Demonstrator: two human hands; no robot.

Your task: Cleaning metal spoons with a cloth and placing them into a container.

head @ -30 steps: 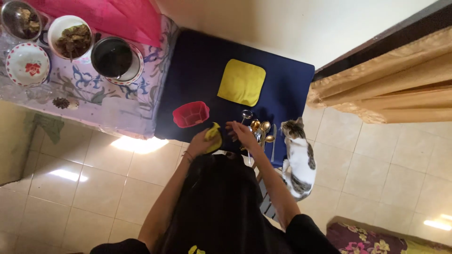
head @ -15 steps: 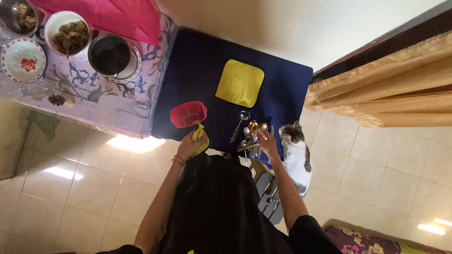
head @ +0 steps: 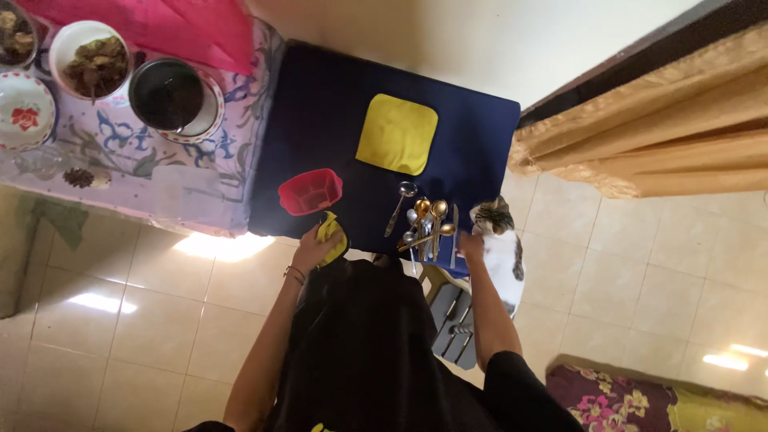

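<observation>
My left hand (head: pixel 317 245) grips a crumpled yellow cloth (head: pixel 331 231) at the near edge of a table under a navy cover (head: pixel 320 104), just below a small red plastic basket (head: pixel 310 192). To the right lies a heap of silver and gold spoons and cutlery (head: pixel 428 224), with one spoon (head: pixel 398 210) apart on its left. My right hand (head: pixel 471 245) sits at the table edge right of the cutlery, close to a cat's head; its fingers are too small to read. A flat yellow square cloth (head: pixel 397 134) lies farther back.
A white and tabby cat (head: pixel 500 256) stands on the tiled floor by my right arm. A grey stool (head: pixel 452 316) is under me. The floral-covered table on the left holds a black pot (head: pixel 166 94), food bowls (head: pixel 90 64) and a plate (head: pixel 24 108). Beige curtains (head: pixel 656 136) hang right.
My right hand has left the cutlery heap and moved right to the table edge by the cat. My left hand with the yellow cloth has drawn back slightly toward me.
</observation>
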